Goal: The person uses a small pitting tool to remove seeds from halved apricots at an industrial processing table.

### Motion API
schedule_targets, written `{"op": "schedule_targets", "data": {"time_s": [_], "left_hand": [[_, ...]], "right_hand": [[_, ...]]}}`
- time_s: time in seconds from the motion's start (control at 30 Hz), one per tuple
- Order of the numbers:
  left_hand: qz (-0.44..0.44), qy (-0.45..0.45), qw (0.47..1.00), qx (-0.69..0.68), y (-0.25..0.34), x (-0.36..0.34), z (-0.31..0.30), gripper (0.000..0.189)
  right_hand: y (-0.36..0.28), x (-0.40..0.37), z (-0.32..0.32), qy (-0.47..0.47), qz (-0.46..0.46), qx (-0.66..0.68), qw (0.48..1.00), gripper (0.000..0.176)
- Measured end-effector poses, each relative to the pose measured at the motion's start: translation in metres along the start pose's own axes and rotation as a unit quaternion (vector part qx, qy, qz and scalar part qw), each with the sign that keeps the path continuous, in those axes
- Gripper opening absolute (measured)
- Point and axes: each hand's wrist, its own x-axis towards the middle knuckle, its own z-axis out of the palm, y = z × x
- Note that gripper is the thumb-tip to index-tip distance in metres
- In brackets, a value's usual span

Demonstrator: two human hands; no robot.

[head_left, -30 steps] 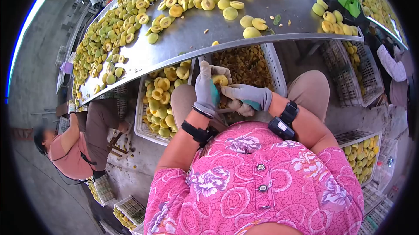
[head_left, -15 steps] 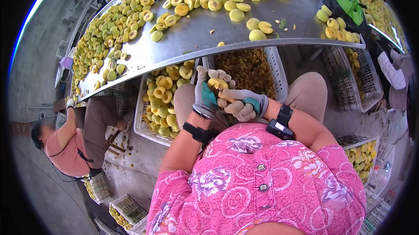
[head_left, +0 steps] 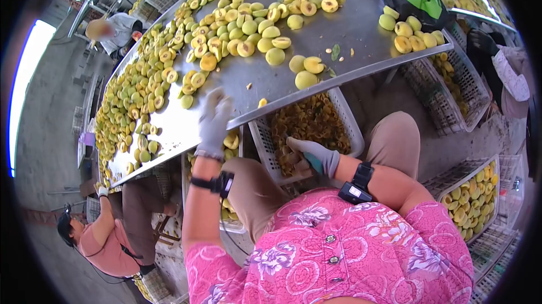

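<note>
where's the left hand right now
Head view, left of centre: the left hand hangs over the near edge of the metal table, beside the fruit.

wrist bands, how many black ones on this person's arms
2. One black band on the left wrist, below the left hand at the metal table edge; the second band on the right wrist, near the white crate. None seems hidden.

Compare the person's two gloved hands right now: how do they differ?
The left hand is up over the steel table, fingers spread and blurred; the right hand sits low at the crate of brownish pits, fingers curled. Both wear grey gloves and black wrist devices.
</note>
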Motion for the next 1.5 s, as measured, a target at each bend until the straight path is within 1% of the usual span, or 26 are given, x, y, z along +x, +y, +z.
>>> {"op": "schedule_targets", "data": {"time_s": [0.07,0.13,0.2,0.3,0.47,0.53,0.6,0.63,0.67,0.7,0.73,0.8,0.83,0.87,0.93,1.07,1.1,1.13,1.2,1.23,1.33,1.37,1.4,1.43,1.47,1.5], "left_hand": [[0.024,-0.086,0.989,0.119,0.028,0.04,0.045,0.047],[0.118,-0.11,0.98,0.113,0.014,0.084,0.098,0.054],[0.132,-0.134,0.949,0.253,0.043,0.103,0.134,0.051],[0.17,-0.157,0.93,0.284,0.031,0.128,0.171,0.049],[0.113,-0.153,0.932,0.308,0.029,0.122,0.174,0.052],[0.054,-0.169,0.93,0.322,0.035,0.11,0.162,0.048],[0.097,-0.145,0.929,0.327,0.019,0.102,0.151,0.046],[0.0,-0.165,0.979,0.122,0.011,0.099,0.145,0.043],[-0.098,-0.176,0.975,-0.09,0.001,0.093,0.139,0.041],[-0.095,-0.169,0.946,-0.261,-0.013,0.083,0.135,0.032],[-0.096,-0.165,0.946,-0.261,-0.004,0.068,0.126,0.032],[-0.129,-0.118,0.868,-0.465,0.018,0.038,0.112,0.025],[-0.125,-0.119,0.844,-0.508,0.022,0.025,0.106,0.025],[-0.125,-0.112,0.843,-0.512,0.02,0.015,0.101,0.025],[-0.137,-0.121,0.791,-0.584,0.017,-0.003,0.095,0.032],[-0.13,-0.11,0.808,-0.565,0.011,-0.035,0.097,0.034],[-0.186,-0.068,0.791,-0.579,0.022,-0.045,0.098,0.036],[-0.186,-0.07,0.788,-0.582,0.025,-0.052,0.099,0.036],[-0.13,-0.082,0.801,-0.578,0.029,-0.066,0.1,0.039],[-0.123,-0.09,0.801,-0.579,0.038,-0.072,0.099,0.041],[-0.08,-0.104,0.81,-0.572,0.027,-0.074,0.105,0.04],[-0.02,-0.067,0.871,-0.486,0.024,-0.08,0.109,0.039],[-0.019,-0.065,0.87,-0.488,0.024,-0.081,0.11,0.039],[-0.053,-0.055,0.837,-0.542,0.024,-0.081,0.11,0.039],[-0.087,-0.045,0.798,-0.594,0.025,-0.082,0.111,0.039],[-0.087,-0.044,0.797,-0.596,0.022,-0.081,0.114,0.039]], "right_hand": [[-0.006,-0.005,0.003,0.014,-0.025,-0.013,1.0,0.036],[-0.014,-0.009,0.005,0.009,-0.05,-0.03,0.998,0.037],[-0.018,-0.016,0.009,-0.011,-0.066,-0.032,0.997,0.036],[-0.024,-0.023,0.011,-0.015,-0.086,-0.043,0.995,0.037],[-0.03,-0.035,0.018,0.012,-0.126,-0.092,0.988,0.037],[-0.031,-0.037,0.022,0.046,-0.159,-0.144,0.976,0.035],[-0.034,-0.041,0.026,0.039,-0.164,-0.148,0.975,0.033],[-0.034,-0.044,0.03,0.066,-0.191,-0.171,0.964,0.033],[-0.034,-0.046,0.035,0.093,-0.216,-0.194,0.952,0.033],[-0.034,-0.051,0.037,0.107,-0.221,-0.227,0.942,0.032],[-0.034,-0.052,0.038,0.104,-0.219,-0.229,0.943,0.032],[-0.033,-0.052,0.039,0.143,-0.269,-0.34,0.89,0.031],[-0.032,-0.052,0.041,0.147,-0.294,-0.363,0.872,0.03],[-0.031,-0.052,0.044,0.145,-0.29,-0.369,0.871,0.03],[-0.032,-0.052,0.052,0.157,-0.31,-0.415,0.841,0.03],[-0.03,-0.061,0.069,0.153,-0.318,-0.48,0.803,0.031],[-0.029,-0.064,0.076,0.156,-0.333,-0.493,0.789,0.031],[-0.029,-0.063,0.078,0.16,-0.332,-0.495,0.787,0.031],[-0.028,-0.061,0.082,0.174,-0.323,-0.517,0.773,0.033],[-0.027,-0.065,0.088,0.178,-0.305,-0.508,0.785,0.034],[-0.023,-0.064,0.09,0.188,-0.294,-0.537,0.768,0.036],[-0.022,-0.063,0.09,0.188,-0.293,-0.54,0.767,0.036],[-0.02,-0.061,0.088,0.2,-0.31,-0.575,0.73,0.037],[-0.017,-0.058,0.086,0.211,-0.326,-0.608,0.692,0.039],[-0.015,-0.052,0.08,0.211,-0.324,-0.61,0.692,0.039],[-0.014,-0.046,0.076,0.211,-0.359,-0.64,0.646,0.04]]}}
